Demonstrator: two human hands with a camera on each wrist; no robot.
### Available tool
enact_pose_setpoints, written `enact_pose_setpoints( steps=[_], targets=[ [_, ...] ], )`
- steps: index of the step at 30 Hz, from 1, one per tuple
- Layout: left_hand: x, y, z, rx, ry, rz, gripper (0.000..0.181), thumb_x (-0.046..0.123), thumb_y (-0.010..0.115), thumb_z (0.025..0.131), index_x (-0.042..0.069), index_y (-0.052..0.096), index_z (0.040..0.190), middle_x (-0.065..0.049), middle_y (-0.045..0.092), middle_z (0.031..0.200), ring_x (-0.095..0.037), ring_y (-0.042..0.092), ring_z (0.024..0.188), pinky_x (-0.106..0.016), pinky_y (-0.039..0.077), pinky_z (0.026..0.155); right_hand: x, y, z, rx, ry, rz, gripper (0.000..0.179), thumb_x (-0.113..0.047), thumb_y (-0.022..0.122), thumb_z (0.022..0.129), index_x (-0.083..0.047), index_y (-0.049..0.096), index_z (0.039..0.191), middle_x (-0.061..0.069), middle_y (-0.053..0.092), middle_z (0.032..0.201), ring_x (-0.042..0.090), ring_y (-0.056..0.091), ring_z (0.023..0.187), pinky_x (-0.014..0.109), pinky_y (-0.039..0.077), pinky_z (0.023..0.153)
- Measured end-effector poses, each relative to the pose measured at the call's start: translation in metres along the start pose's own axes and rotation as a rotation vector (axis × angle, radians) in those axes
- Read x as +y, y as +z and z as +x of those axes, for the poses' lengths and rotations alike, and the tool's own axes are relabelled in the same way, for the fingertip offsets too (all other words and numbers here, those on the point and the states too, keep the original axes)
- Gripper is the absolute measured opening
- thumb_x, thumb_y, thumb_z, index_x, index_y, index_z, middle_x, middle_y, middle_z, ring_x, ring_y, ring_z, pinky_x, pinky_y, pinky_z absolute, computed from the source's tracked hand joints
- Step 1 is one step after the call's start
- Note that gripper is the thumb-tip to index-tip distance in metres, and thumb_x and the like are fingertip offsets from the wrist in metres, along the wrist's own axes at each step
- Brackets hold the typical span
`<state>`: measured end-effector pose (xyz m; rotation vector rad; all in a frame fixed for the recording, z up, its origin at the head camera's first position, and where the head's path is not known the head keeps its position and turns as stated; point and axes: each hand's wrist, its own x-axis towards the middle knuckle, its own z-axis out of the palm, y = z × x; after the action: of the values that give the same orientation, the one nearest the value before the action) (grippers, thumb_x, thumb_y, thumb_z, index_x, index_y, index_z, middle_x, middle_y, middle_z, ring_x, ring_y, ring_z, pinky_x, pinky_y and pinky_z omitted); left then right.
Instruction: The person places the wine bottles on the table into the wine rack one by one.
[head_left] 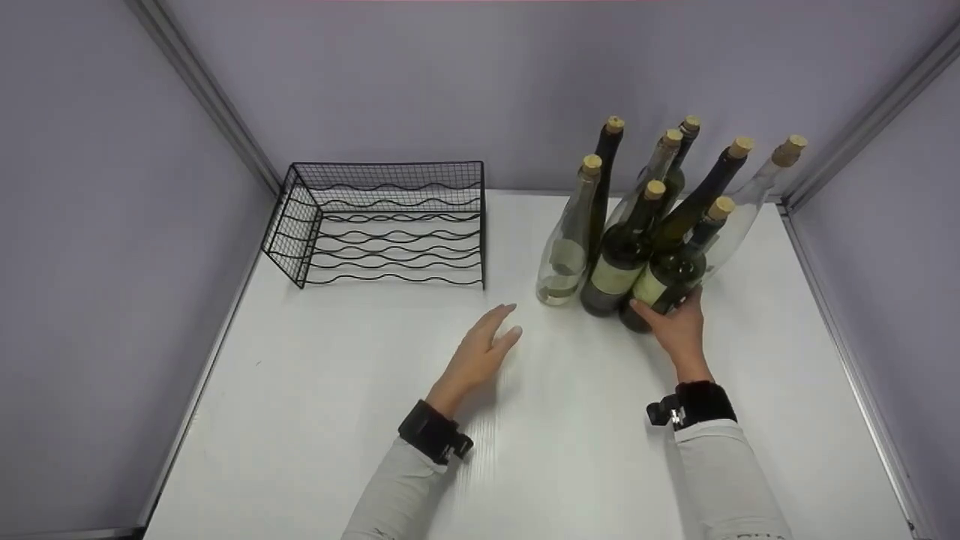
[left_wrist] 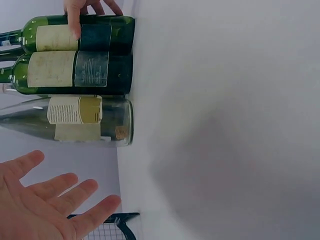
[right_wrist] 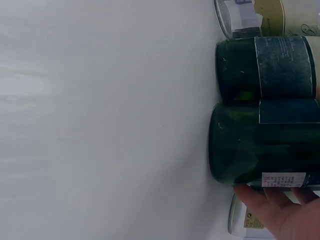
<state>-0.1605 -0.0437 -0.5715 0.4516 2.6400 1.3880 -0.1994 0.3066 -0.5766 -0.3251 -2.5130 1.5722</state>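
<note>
Right hand [head_left: 681, 330]: grips the front green bottle [head_left: 677, 268], upright on the desk [head_left: 570, 420]
Left hand [head_left: 476, 356]: spread, near the clear bottle [head_left: 568, 255]
White sticker [right_wrist: 283, 179]: legible-sized only in right wrist view
Rack [head_left: 397, 176]: whole from head, partial from left wrist

In the head view, bare table [head_left: 300, 397] gives passage across the lower left and lower centre. A corridor runs up between the wire rack [head_left: 386, 217] at upper left and the clear bottle [head_left: 566, 259] right of centre; the left hand [head_left: 472, 361] stands at its mouth. Tightly packed bottles [head_left: 619, 259] block the upper right.
</note>
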Motion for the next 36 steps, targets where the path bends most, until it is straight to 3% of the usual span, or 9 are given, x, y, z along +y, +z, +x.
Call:
enact_pose_setpoints(
  steps=[3,18,26,31,36],
  targets=[
    [0.004,0.001,0.002,-0.012,0.002,0.015,0.063,0.058,0.036,0.101,0.020,0.040,0.151,-0.013,0.034,0.155,-0.027,0.030,0.143,-0.048,0.025,0.114,-0.005,-0.001,0.002,0.002,0.011,0.024,0.118,-0.032,0.084,0.078,-0.006,-0.001,0.156,0.019,0.018,0.158,0.030,0.024,0.144,0.040,0.025,0.114],
    [0.010,0.004,0.000,-0.014,0.003,0.136,0.065,0.063,0.035,0.100,0.022,0.042,0.150,-0.012,0.034,0.155,-0.034,0.038,0.137,-0.054,0.035,0.106,-0.017,0.002,-0.001,0.019,-0.028,-0.097,0.115,-0.029,0.087,0.071,-0.003,0.011,0.154,0.021,0.036,0.148,0.031,0.038,0.134,0.044,0.030,0.110],
    [0.013,0.000,-0.004,-0.034,0.006,0.106,0.063,0.059,0.036,0.101,0.020,0.044,0.149,-0.013,0.033,0.155,-0.034,0.038,0.137,-0.054,0.034,0.107,-0.017,0.001,-0.013,0.020,-0.033,-0.113,0.111,-0.028,0.086,0.072,-0.004,0.015,0.154,0.022,0.039,0.146,0.033,0.040,0.132,0.047,0.032,0.108],
    [0.015,0.000,-0.007,-0.057,-0.012,0.093,0.064,0.061,0.033,0.101,0.021,0.043,0.149,-0.011,0.032,0.156,-0.032,0.034,0.140,-0.053,0.031,0.109,-0.013,0.000,-0.019,0.045,-0.079,-0.114,0.106,-0.022,0.086,0.070,-0.003,0.022,0.152,0.021,0.042,0.143,0.033,0.043,0.130,0.047,0.034,0.106],
    [0.019,0.000,-0.009,-0.065,-0.012,0.107,0.064,0.062,0.033,0.101,0.022,0.043,0.149,-0.009,0.031,0.157,-0.030,0.033,0.141,-0.053,0.031,0.110,-0.012,0.001,-0.027,0.087,-0.176,-0.073,0.096,-0.017,0.089,0.066,-0.001,0.035,0.144,0.018,0.052,0.135,0.030,0.049,0.124,0.045,0.038,0.103]
  ],
)
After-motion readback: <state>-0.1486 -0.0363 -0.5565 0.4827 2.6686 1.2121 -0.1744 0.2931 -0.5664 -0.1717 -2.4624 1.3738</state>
